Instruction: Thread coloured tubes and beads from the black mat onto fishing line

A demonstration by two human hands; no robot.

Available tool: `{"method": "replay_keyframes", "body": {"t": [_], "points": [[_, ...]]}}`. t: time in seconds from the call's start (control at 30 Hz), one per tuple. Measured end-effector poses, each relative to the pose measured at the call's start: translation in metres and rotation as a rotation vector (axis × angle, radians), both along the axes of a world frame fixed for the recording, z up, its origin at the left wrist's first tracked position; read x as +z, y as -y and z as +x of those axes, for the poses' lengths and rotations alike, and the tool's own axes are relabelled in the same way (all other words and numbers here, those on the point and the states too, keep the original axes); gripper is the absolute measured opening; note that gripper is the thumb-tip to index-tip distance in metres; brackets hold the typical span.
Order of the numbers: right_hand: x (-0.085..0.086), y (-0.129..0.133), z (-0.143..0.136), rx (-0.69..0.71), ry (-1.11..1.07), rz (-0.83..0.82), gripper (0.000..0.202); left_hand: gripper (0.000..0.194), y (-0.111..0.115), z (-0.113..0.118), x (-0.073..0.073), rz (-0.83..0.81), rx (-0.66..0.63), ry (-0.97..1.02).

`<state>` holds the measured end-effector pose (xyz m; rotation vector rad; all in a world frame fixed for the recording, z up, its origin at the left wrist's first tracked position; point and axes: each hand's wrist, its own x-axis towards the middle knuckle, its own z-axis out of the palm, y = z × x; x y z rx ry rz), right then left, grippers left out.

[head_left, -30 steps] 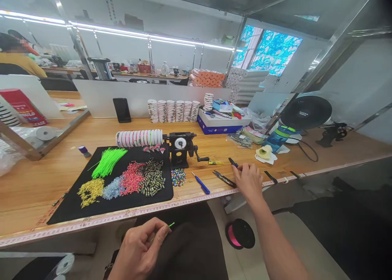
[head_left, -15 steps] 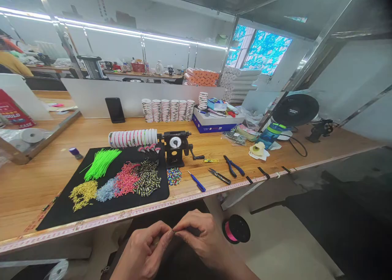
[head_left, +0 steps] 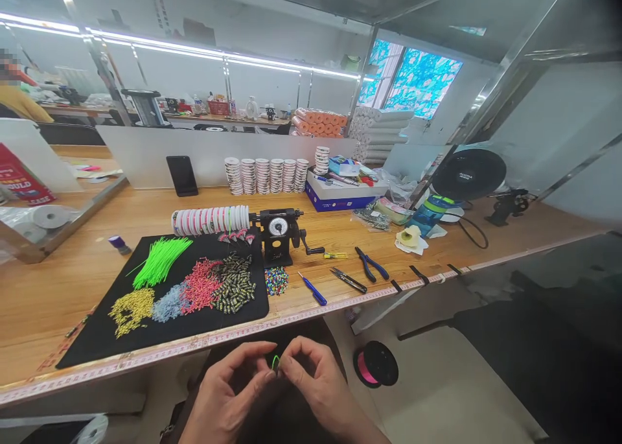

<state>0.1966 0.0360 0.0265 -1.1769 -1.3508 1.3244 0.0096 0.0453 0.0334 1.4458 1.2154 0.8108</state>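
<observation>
Both hands are over my lap, just below the table's front edge. My right hand (head_left: 315, 380) pinches a thin bright-green strand (head_left: 275, 361), which bends in a small loop at the fingertips. My left hand (head_left: 233, 389) is close beside it, index finger raised and thumb against a curled finger; anything held there is hidden. On the black mat (head_left: 104, 343) lie green strands (head_left: 160, 261), gold pieces (head_left: 132, 309), pale-blue pieces (head_left: 168, 303), pink-red pieces (head_left: 200, 283) and dark cylindrical pieces (head_left: 236, 285).
A crank winder (head_left: 278, 236) carries a row of white spools (head_left: 211, 220). Right of it are multicoloured beads (head_left: 276, 280), a blue-handled tool (head_left: 313, 290), thread snips (head_left: 348, 280) and pliers (head_left: 372, 264). A pink-line reel (head_left: 375, 364) is below the table's edge.
The fingertips, pressed together before, have parted slightly, and the left index finger has lifted. A green loop now shows between the hands.
</observation>
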Motion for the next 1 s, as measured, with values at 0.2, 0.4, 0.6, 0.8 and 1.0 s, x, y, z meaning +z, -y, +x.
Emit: {"method": "replay_keyframes", "body": {"t": [0.2, 0.4, 0.6, 0.8, 1.0], "points": [[0.002, 0.005, -0.003, 0.044, 0.095, -0.016, 0.036, 0.027, -0.001, 0.002, 0.0, 0.077, -0.031, 0.012], [0.016, 0.002, 0.004, 0.02, 0.122, 0.097, 0.019, 0.032, 0.003, 0.003, 0.001, 0.103, -0.044, -0.097], [-0.003, -0.003, -0.004, 0.008, -0.205, -0.139, 0.031, 0.036, 0.005, 0.004, 0.008, -0.004, -0.036, -0.018], [-0.011, 0.005, -0.012, 0.079, -0.318, -0.242, 0.036, 0.036, 0.007, 0.008, 0.008, -0.116, 0.091, 0.229], [-0.015, 0.008, -0.015, 0.042, -0.19, -0.217, 0.035, 0.038, 0.002, 0.005, -0.012, -0.29, 0.073, 0.362]]}}
